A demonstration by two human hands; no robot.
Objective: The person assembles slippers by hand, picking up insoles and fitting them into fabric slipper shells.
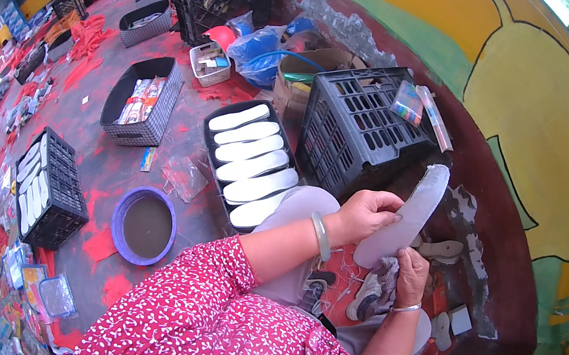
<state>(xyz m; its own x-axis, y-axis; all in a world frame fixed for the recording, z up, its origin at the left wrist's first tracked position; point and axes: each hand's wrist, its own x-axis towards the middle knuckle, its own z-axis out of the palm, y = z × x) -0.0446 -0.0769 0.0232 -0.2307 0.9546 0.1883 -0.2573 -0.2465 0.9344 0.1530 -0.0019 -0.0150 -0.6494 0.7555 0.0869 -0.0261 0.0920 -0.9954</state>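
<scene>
My left hand (pixel 367 214) grips the edge of a long white shoe insole (pixel 410 213) held upright in front of me. My right hand (pixel 410 274) is below it, closed on a grey cloth (pixel 383 273) pressed against the insole's lower end. Both wrists wear bangles. A black tray (pixel 210 136) to the left holds several more white insoles laid side by side.
A black crate (pixel 357 126) stands just beyond my hands, with a small packet and a tube on top. A purple bowl (pixel 143 225) of dark liquid sits on the floor at left, near a black crate (pixel 53 188) of insoles. Baskets, bags and red scraps lie further back.
</scene>
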